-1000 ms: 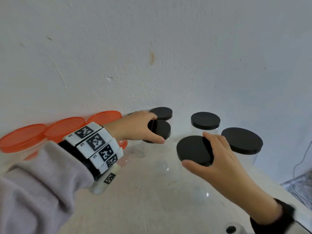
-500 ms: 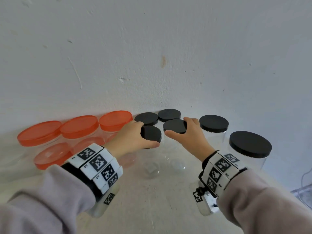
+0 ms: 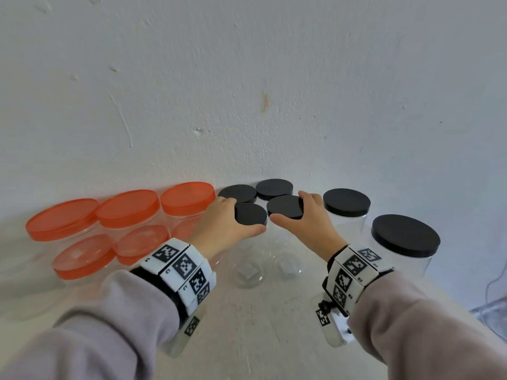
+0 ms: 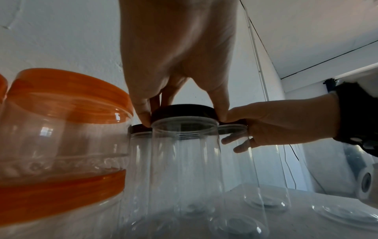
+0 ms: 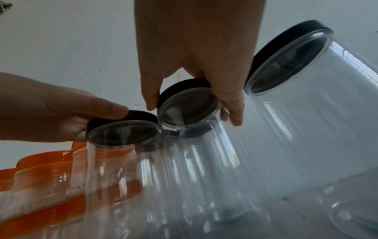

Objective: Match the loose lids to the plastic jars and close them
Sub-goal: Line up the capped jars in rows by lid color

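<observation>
Two small clear jars stand side by side in front of the wall. My left hand grips the black lid on the left jar, thumb and fingers round its rim. My right hand grips the black lid on the right jar in the same way, and that lid sits on the jar's mouth. Both jars' walls are hard to see in the head view. How tightly either lid sits cannot be told.
Behind stand two more small black-lidded jars. Right of my hands are a wider black-lidded jar and a large one. Several orange-lidded jars crowd the left. The wall is close behind.
My right hand carried its black lid from the front right over to the jar beside my left hand and set it on top. The left hand stayed on its lid.
</observation>
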Available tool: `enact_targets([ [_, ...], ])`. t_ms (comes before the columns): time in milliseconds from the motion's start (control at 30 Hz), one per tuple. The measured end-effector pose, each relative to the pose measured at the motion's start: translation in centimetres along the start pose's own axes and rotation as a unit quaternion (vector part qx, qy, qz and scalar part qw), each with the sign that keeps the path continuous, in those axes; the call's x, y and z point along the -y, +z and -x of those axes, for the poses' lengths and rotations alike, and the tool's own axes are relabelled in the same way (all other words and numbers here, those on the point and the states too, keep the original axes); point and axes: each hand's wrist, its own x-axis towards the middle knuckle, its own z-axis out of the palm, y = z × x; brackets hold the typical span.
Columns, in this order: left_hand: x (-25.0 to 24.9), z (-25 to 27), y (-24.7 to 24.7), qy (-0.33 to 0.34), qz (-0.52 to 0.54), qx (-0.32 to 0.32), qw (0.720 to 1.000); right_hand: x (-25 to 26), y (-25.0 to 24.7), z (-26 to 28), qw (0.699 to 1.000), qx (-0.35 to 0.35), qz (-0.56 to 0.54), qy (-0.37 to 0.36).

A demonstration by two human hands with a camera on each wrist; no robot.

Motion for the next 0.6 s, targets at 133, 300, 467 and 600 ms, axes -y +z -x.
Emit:
enact_targets([
  [133,-0.2,-0.1,0.1,-0.012,-0.001,0.012,1.0,0.1,-0.1,0.4,1.0,0.008,0.001,-0.01],
  [300,0.1,0.2,0.3,-0.018,-0.005,0.032,0.999,1.9,-1.7,2.1,0.997,0.006,0.058,-0.046],
  [467,-0.3,0.6,-0.3,0.001,0.009,0.043,0.999,2.5,-7.8,6.2,0.989,-0.058,0.11,-0.086],
  [600,-2.4,-0.2,-1.1,0.052,0.02,0.021,0.998,0.1,-13.2,8.5,0.984,-0.065,0.169,0.009],
])
